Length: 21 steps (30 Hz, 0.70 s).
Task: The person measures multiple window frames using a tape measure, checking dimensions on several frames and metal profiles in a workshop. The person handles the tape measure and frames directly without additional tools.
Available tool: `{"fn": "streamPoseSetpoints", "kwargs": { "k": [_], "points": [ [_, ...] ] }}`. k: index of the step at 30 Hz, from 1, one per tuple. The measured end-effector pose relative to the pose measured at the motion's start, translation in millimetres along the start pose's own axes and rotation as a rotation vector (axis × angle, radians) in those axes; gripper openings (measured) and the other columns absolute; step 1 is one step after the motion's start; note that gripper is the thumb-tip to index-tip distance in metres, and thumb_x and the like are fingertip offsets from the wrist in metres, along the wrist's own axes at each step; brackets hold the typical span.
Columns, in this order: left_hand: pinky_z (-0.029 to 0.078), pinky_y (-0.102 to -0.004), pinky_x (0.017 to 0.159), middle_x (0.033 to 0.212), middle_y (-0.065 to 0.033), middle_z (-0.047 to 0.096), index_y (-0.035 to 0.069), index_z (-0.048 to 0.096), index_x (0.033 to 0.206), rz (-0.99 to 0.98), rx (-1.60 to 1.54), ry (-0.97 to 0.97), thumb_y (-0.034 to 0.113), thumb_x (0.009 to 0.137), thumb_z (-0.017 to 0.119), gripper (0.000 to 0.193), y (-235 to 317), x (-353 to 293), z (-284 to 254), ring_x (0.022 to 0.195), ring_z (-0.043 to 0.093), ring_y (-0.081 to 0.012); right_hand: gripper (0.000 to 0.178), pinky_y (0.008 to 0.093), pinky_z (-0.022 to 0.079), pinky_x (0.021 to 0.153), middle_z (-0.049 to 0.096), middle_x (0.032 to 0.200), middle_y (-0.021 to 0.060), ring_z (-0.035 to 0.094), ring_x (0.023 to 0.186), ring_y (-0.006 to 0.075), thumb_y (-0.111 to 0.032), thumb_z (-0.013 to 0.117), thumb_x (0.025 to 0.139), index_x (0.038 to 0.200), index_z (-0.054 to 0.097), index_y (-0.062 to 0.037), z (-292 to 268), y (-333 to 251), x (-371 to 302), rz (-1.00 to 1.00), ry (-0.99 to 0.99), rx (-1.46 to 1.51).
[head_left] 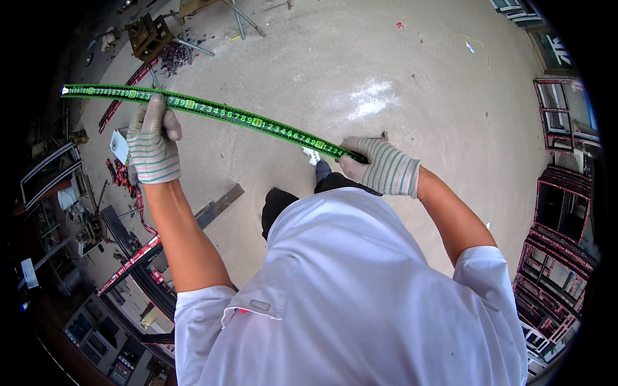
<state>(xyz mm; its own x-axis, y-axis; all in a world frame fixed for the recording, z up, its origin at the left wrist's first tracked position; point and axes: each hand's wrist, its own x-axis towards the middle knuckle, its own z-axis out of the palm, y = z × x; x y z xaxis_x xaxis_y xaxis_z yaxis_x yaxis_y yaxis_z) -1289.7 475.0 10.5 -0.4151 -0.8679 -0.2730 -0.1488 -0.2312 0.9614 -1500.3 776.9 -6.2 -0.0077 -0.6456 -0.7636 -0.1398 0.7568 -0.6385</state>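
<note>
A green and black tape measure [222, 114] is drawn out in a gentle curve across the space before me. My left hand [154, 140], in a white knit glove with green stripes, pinches the blade between thumb and fingers, a good way in from its free end. That end sticks out to the left past the hand. In a matching glove, my right hand [380, 165] is closed around the other end of the tape measure; the fingers hide most of what they hold there. Both arms reach forward at about waist height, above the concrete floor [290, 58].
Stacked window frames [555, 283] with red-and-black edging line the right side. At the left lie dark frames [138, 270], a long flat metal bar [219, 204] and cluttered tools. A rusty metal stand [151, 38] is at the far left. A white powdery patch [373, 100] marks the floor ahead.
</note>
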Motion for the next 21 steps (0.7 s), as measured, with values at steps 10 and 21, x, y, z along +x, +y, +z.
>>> {"fn": "streamPoseSetpoints", "kwargs": {
  "k": [10,21],
  "points": [
    [0.036,-0.0246,0.044,0.059,-0.0025,0.054,0.004,0.062,0.086,-0.004,-0.010,-0.247,0.016,0.097,0.063,0.017,3,114,148,0.046,0.045,-0.0101,0.033,0.0388,0.048,0.087,0.067,0.080,0.0106,0.066,0.081,0.0253,-0.024,0.057,0.089,0.116,0.064,-0.0068,-111,35,3,0.037,0.165,0.128],
    [0.034,-0.0235,0.045,0.058,-0.0005,0.051,0.007,0.060,0.080,-0.024,0.004,-0.453,0.017,0.098,0.063,0.020,-4,294,301,0.048,0.043,-0.0091,0.038,0.0463,0.045,0.088,0.062,0.073,0.0080,0.065,0.075,0.0234,-0.011,0.046,0.091,0.126,0.061,-0.0124,-241,17,86,0.217,0.269,0.171]
  ]
}}
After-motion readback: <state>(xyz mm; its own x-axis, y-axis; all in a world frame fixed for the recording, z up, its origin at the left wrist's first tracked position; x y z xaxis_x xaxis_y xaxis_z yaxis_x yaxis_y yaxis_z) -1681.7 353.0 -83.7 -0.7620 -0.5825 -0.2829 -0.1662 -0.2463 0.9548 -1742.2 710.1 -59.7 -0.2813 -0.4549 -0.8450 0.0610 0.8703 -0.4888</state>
